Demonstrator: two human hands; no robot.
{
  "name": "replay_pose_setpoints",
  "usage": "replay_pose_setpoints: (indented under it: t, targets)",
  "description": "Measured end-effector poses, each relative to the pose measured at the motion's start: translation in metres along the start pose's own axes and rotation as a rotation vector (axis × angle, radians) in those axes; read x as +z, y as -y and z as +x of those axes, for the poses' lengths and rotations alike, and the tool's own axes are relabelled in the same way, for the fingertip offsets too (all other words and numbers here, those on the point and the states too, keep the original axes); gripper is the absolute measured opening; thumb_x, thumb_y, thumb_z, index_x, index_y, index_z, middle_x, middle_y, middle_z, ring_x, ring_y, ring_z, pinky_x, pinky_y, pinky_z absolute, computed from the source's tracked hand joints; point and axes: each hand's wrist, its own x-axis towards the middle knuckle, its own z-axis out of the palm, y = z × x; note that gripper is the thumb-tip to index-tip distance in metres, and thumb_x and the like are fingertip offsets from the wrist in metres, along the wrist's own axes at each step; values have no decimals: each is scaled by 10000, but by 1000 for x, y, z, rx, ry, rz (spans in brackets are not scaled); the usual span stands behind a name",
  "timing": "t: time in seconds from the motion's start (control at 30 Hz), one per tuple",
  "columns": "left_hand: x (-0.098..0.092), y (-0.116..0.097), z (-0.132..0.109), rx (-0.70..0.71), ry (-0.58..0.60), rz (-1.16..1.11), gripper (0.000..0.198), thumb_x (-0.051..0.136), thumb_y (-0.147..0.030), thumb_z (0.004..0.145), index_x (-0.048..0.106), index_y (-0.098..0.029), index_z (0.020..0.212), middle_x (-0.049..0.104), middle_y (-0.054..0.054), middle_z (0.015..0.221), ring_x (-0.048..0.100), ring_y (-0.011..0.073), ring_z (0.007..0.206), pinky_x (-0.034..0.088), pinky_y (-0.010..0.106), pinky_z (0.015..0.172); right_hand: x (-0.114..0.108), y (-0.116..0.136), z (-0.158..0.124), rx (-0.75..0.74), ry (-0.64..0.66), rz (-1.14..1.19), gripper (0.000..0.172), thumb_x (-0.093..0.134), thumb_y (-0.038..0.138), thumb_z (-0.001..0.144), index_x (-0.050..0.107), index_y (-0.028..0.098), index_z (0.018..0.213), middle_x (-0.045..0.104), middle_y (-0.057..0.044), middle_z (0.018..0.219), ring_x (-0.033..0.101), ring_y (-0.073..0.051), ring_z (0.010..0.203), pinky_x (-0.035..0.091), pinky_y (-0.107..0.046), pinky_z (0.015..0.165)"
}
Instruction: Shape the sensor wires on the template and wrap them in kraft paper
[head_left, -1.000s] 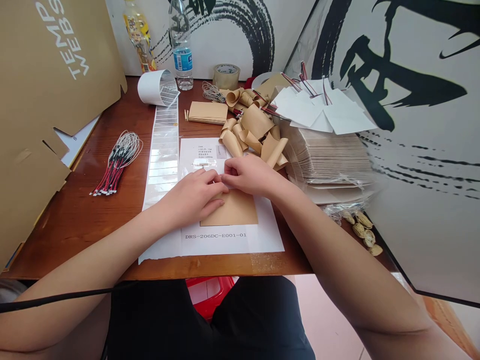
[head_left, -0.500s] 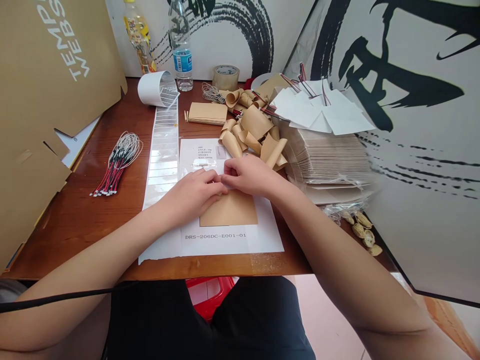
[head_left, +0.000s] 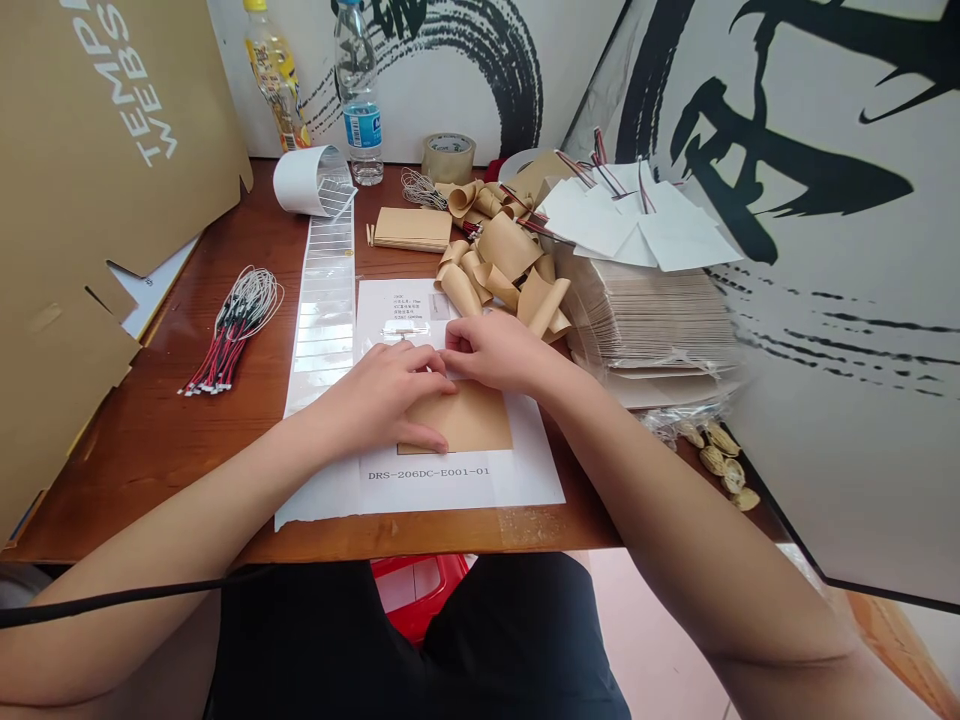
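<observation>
At lower centre, a kraft sheet (head_left: pixel 466 420) is laid on a white printed sheet (head_left: pixel 450 490). Its upper left part is covered by the left hand (head_left: pixel 379 395), fingers resting flat, unclenched; its top edge is met by the right hand (head_left: pixel 491 352), whose grip cannot be told.

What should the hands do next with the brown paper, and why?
Maybe the right hand should smooth the top edge of the brown kraft paper flat, because it and the left hand both rest at that edge, on the white printed sheet.
</observation>
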Motion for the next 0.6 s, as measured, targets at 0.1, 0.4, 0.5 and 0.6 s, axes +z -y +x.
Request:
replay_pose_setpoints:
  t: [0.1,0.4,0.5,0.6]
  targets:
    - [-1,-1,0,-37,11,-6,475,841,-489,788,730,-242,1178,670,73,1224,568,288,1161,421,454,1005,0,0,0,6,1,4,205,608,320,902,602,212,727,696,-32,751,572,-187,729,332,-307,647]
    - [-13,6,-7,-155,59,-107,737,899,-479,676,624,-338,1344,545,80,1331,476,320,1278,366,546,1113,-1,0,0,11,3,21,226,600,341,924,623,207,743,704,-38,767,572,-181,720,329,-306,644]
    - [-17,6,-7,-202,93,-166,771,916,-445,645,616,-330,1345,523,80,1343,450,327,1311,353,559,1138,0,0,0,10,4,20,216,603,344,923,639,205,762,701,-42,763,574,-186,727,327,-311,648]
    - [-20,7,-6,-224,79,-205,591,827,-369,778,628,-326,1333,538,67,1323,459,296,1312,345,532,1159,0,-1,1,0,5,21,198,603,319,917,636,202,760,701,-37,778,568,-177,723,315,-309,639]
